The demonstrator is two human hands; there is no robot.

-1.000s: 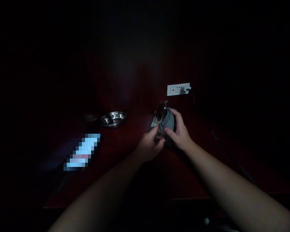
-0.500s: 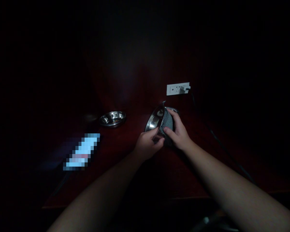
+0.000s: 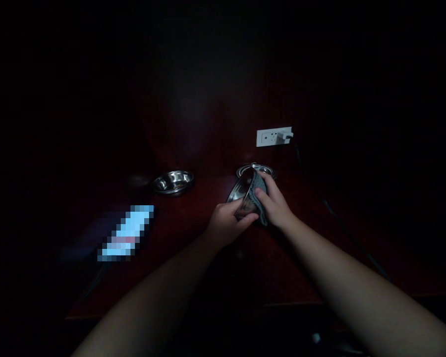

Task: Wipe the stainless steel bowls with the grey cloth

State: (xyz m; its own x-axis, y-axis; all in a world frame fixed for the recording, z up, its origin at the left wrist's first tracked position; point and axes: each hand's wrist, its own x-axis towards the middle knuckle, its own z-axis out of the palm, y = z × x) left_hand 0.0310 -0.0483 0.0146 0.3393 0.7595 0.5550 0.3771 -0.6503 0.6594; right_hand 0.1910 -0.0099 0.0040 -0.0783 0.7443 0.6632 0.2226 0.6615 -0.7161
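Held tilted over the table is a shiny steel bowl, its mouth facing left. My left hand grips its near rim, thumb outside and fingers reaching into the bowl. A grey-green textured cloth lies against the bowl's outer right side. My right hand is closed on the cloth and presses it to the metal. Just behind, partly hidden by the held bowl and my right fingers, more round steelware rests on the table.
Another steel bowl sits to the left on the dark red table. Nearer is a lit, pixelated screen. A white wall socket with a plugged-in adapter is at the back; a dark cable runs down the right side.
My right hand has shifted slightly, and the cloth has bunched and now hangs lower along the bowl. The held bowl has turned a little, showing more of the steelware behind it.
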